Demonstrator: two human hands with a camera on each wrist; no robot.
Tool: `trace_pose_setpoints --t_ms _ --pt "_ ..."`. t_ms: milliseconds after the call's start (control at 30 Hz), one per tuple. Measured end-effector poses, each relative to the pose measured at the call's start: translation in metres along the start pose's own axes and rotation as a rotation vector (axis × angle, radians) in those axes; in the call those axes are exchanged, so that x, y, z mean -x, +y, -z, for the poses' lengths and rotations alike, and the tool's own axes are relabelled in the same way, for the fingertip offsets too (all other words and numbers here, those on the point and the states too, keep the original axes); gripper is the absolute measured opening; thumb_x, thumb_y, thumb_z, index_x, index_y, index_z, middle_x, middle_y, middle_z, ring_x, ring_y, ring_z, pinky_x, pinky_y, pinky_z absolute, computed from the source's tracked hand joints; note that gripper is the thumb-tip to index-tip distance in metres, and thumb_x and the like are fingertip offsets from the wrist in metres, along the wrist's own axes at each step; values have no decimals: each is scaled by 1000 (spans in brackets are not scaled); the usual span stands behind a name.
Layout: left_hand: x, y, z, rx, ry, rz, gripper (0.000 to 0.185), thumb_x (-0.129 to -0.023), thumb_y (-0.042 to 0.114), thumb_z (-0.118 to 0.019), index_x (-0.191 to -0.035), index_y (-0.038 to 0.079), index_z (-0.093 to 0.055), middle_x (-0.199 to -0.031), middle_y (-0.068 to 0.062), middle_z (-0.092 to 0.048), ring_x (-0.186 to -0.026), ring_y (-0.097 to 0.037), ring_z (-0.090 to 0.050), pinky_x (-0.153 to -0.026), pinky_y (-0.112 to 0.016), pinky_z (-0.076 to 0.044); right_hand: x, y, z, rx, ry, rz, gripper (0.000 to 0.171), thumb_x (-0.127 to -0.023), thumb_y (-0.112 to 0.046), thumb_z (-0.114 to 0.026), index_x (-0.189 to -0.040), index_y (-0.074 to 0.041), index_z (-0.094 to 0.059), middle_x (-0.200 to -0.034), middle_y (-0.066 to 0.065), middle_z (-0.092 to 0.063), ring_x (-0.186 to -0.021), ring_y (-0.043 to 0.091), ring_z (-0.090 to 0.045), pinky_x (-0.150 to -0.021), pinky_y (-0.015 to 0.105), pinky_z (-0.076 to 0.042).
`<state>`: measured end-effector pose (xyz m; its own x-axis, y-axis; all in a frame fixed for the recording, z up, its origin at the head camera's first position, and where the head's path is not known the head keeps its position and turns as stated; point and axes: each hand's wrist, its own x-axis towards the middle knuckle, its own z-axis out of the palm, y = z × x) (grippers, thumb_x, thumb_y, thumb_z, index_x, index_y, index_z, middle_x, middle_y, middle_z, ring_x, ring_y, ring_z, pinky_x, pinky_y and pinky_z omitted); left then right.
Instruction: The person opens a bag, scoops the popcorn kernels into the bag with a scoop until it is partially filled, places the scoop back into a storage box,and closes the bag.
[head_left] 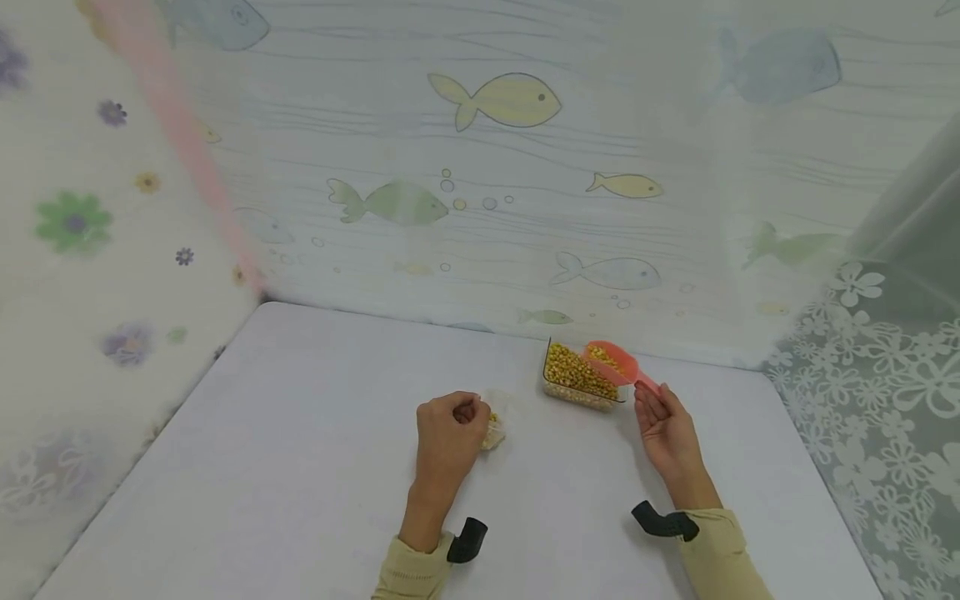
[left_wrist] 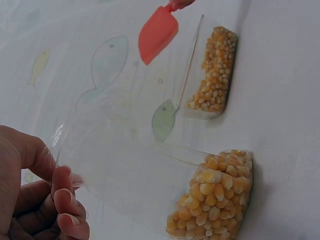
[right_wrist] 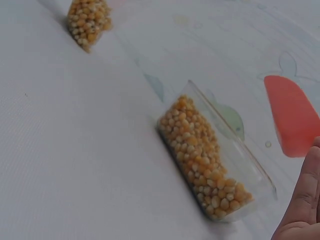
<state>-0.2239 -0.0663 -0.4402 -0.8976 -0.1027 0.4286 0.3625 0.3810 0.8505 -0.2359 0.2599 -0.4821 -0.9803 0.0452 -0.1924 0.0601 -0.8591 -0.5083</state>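
Note:
My left hand (head_left: 467, 412) rests on the white table (head_left: 300, 467) and pinches the top edge of a clear plastic bag (head_left: 496, 430). In the left wrist view the fingers (left_wrist: 62, 192) hold the bag's film, and the bag (left_wrist: 215, 200) has yellow corn kernels in its bottom. My right hand (head_left: 654, 402) holds the handle of a red scoop (head_left: 611, 362). The scoop carries some kernels and sits over a clear container of corn kernels (head_left: 576, 379). The right wrist view shows the container (right_wrist: 205, 155), the scoop (right_wrist: 290, 115), the bag (right_wrist: 87, 20) and my right hand's edge (right_wrist: 306, 200).
Patterned plastic sheets with fish (head_left: 510, 100) and flowers (head_left: 75, 221) wall the table at the back and both sides. The container stands close to the back sheet. The table's left half is bare white surface.

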Motion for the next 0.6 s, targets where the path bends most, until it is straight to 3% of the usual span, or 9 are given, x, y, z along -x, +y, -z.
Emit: trace_pose_setpoints --t_ms 600 --pt "0 -1 -2 5 -3 -2 11 -85 -5 -66 -81 -3 -77 -61 -2 -64 -53 -7 -55 -52 -22 -50 15 0 -9 32 23 26 33 -107 -27 -51 -97 -5 -73 -94 7 -79 -81 13 -74 -76 21 -58"
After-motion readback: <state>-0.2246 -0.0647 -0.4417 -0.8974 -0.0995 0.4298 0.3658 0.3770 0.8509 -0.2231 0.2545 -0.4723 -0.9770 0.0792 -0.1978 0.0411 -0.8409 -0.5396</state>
